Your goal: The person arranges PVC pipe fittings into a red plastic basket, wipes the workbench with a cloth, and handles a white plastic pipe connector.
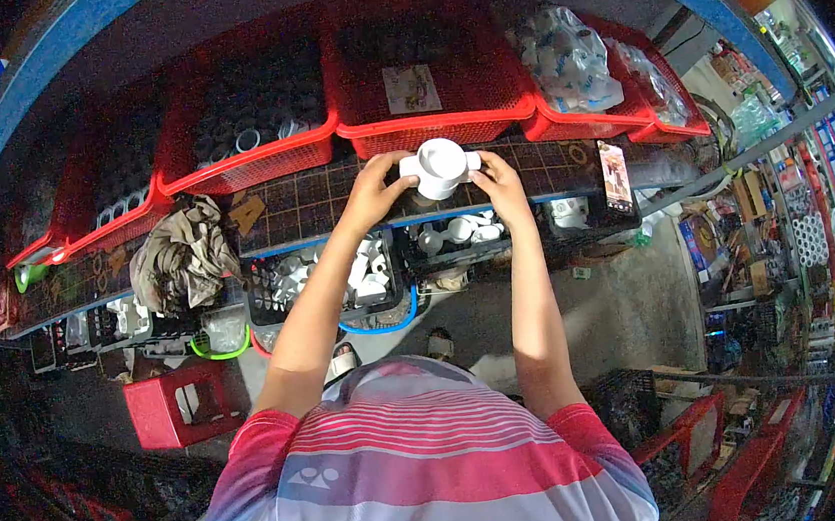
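Note:
Between both hands is a white plastic pipe fitting [441, 166], its wide round mouth facing up and a short arm on each side. My left hand [380, 186] is closed on its left arm, with thumb and fingers pinching it. On the opposite side my right hand [499, 184] grips the right arm with its fingertips. The fitting is held above the front part of the shelf [293, 217], just before a red basket [434, 123] that has a picture card [411, 88] on its inside.
Red baskets with fittings [250, 141] and bagged parts [574, 60] line the back. A crumpled cloth [181, 258] lies left, a phone [615, 173] right. Below the shelf sit black crates of white fittings [369, 275]. A red stool [180, 404] stands on the floor.

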`<state>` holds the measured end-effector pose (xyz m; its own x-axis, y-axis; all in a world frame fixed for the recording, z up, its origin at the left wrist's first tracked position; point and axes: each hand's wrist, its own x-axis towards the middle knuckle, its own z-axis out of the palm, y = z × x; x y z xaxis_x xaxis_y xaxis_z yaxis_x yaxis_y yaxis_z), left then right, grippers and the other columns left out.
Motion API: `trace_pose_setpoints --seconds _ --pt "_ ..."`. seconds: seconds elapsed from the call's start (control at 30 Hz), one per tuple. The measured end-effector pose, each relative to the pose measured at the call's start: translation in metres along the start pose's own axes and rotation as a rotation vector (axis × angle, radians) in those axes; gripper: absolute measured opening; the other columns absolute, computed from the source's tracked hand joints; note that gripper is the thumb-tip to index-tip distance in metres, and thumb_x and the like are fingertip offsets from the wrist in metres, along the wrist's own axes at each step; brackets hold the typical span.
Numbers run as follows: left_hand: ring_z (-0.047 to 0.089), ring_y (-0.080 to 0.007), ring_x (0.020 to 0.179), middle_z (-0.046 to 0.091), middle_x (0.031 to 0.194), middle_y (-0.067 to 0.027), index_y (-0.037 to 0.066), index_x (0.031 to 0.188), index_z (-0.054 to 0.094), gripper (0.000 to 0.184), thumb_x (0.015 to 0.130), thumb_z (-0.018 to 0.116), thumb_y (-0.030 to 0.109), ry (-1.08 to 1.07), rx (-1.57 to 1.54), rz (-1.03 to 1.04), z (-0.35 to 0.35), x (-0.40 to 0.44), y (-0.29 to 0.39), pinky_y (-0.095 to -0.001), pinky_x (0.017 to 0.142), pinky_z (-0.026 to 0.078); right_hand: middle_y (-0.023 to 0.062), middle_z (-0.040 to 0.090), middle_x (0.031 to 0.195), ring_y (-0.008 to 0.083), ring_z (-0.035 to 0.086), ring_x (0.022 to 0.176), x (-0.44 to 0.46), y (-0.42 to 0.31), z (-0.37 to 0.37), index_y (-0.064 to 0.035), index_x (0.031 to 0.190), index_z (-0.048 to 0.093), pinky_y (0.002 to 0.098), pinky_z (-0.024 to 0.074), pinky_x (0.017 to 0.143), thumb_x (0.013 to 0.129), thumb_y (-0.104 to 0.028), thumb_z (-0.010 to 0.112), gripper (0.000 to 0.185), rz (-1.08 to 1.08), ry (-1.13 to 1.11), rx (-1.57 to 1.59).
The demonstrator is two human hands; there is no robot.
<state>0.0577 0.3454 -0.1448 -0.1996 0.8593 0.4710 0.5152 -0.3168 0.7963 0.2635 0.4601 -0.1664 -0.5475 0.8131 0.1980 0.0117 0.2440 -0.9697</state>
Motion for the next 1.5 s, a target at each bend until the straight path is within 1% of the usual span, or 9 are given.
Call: trace_pose_setpoints --seconds 0.3,0.37,0.4,0.5,0.53,0.67,0.9,1.2,1.5 --pt "0.056 -0.0251 0.094 0.060 0.099 -0.0129 0.004 0.107 0.057 0.038 0.073 0.069 0.019 -0.005 0.046 0.015 -0.001 0.000 0.001 -0.0335 0.082 0.042 0.0065 0.059 0.104 0.0162 0.053 0.098 0.000 -0.003 0.000 -0.0016 0.111 0.052 0.0319 0.0394 0.087 0.078 -0.008 0.063 0.036 0.073 0.001 0.067" --pt "0.056 -0.0250 0.094 0.060 0.099 -0.0129 0.004 0.106 0.057 0.039 0.073 0.069 0.019 -0.007 0.021 -0.038 0.000 0.000 0.003 -0.0344 0.081 0.043 0.0076 0.055 0.110 0.0167 0.051 0.103 0.002 0.005 -0.004 -0.0017 0.113 0.051 0.0315 0.0391 0.090 0.075 -0.001 0.062 0.040 -0.043 -0.058 0.132" --pt "0.056 -0.0250 0.094 0.060 0.099 -0.0130 0.005 0.107 0.057 0.042 0.071 0.071 0.021 0.002 0.026 0.006 0.000 0.002 0.004 -0.0349 0.082 0.043 0.0076 0.051 0.116 0.0165 0.048 0.109 0.002 0.005 -0.005 -0.0023 0.115 0.050 0.0320 0.0378 0.093 0.072 0.005 0.059 0.045 -0.087 -0.073 0.166" --pt "0.055 -0.0254 0.099 0.059 0.104 -0.0142 0.002 0.109 0.055 0.050 0.067 0.073 0.023 0.026 0.006 -0.021 -0.001 -0.001 0.005 -0.0348 0.087 0.042 0.0068 0.050 0.119 0.0183 0.047 0.111 0.002 0.001 -0.004 -0.0043 0.117 0.049 0.0335 0.0366 0.094 0.067 0.010 0.055 0.052 -0.037 -0.013 0.087" --pt "0.055 -0.0256 0.099 0.059 0.105 -0.0146 0.000 0.110 0.053 0.048 0.068 0.069 0.018 0.025 -0.028 -0.017 -0.001 0.000 0.001 -0.0347 0.088 0.041 0.0063 0.052 0.117 0.0191 0.047 0.112 0.001 -0.003 -0.003 -0.0049 0.117 0.050 0.0343 0.0368 0.095 0.066 0.010 0.054 0.053 -0.057 -0.006 0.080" --pt "0.056 -0.0250 0.095 0.059 0.100 -0.0134 0.000 0.110 0.051 0.046 0.066 0.061 0.008 -0.001 -0.089 -0.018 -0.003 0.000 -0.004 -0.0341 0.086 0.041 0.0061 0.053 0.115 0.0191 0.048 0.111 -0.002 -0.012 0.001 -0.0049 0.115 0.051 0.0348 0.0376 0.094 0.066 0.011 0.054 0.052 -0.018 0.026 0.010" --pt "0.056 -0.0245 0.090 0.059 0.092 -0.0120 0.001 0.109 0.051 0.048 0.062 0.060 0.005 -0.024 -0.042 -0.041 -0.002 0.001 0.000 -0.0344 0.085 0.041 0.0064 0.056 0.110 0.0178 0.052 0.105 0.002 -0.006 -0.001 -0.0059 0.114 0.051 0.0370 0.0402 0.093 0.067 0.010 0.057 0.050 -0.019 0.028 0.008" --pt "0.053 -0.0285 0.097 0.056 0.102 -0.0136 0.005 0.110 0.051 0.054 0.058 0.067 0.007 -0.068 0.136 -0.025 0.001 0.001 0.002 -0.0367 0.087 0.040 0.0101 0.056 0.112 0.0199 0.053 0.105 0.004 0.001 0.000 -0.0062 0.114 0.051 0.0360 0.0407 0.093 0.068 0.005 0.063 0.050 -0.049 0.021 -0.129" --pt "0.055 -0.0281 0.093 0.057 0.096 -0.0148 0.004 0.109 0.051 0.055 0.058 0.070 0.008 -0.066 0.150 -0.007 0.001 0.002 0.005 -0.0363 0.085 0.042 0.0095 0.059 0.107 0.0197 0.055 0.103 0.003 0.001 0.000 -0.0057 0.114 0.051 0.0380 0.0408 0.093 0.068 0.004 0.064 0.049 -0.039 0.010 -0.043"
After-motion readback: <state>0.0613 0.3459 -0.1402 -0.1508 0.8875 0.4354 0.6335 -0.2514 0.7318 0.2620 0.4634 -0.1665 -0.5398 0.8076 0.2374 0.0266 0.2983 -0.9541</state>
